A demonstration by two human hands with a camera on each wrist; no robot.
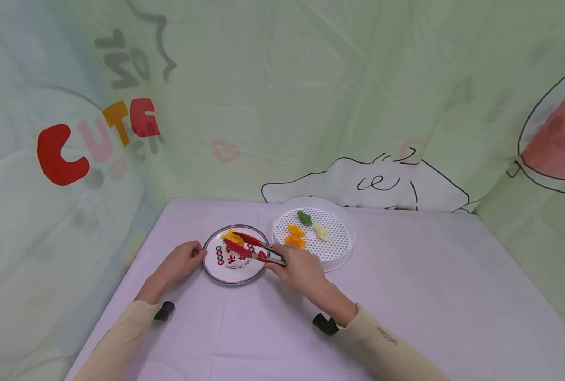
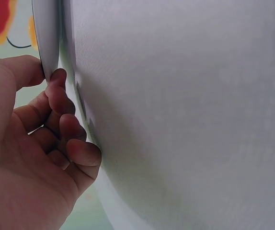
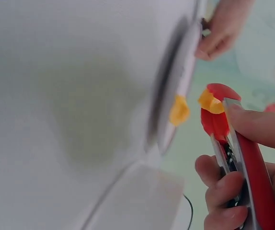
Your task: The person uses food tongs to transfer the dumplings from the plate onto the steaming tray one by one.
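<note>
A round printed plate [image 1: 217, 264] lies on the lilac tablecloth. My left hand [image 1: 183, 260] grips its left rim, the curled fingers [image 2: 61, 122] against the plate edge [image 2: 49, 33]. My right hand [image 1: 297, 267] holds red tongs [image 1: 249, 246] whose tips reach over the plate's far side and pinch a yellow piece of food [image 1: 232, 237]. In the right wrist view the tongs [image 3: 245, 160] carry the yellow piece [image 3: 210, 102] beside the plate [image 3: 176, 103], with another yellow bit [image 3: 179, 110] at its rim.
A white perforated round tray [image 1: 344, 233] stands just right of the plate, holding a green piece [image 1: 304, 217], two orange-yellow pieces [image 1: 295, 236] and a pale piece [image 1: 321, 232]. Printed fabric walls enclose the table on the left, back and right.
</note>
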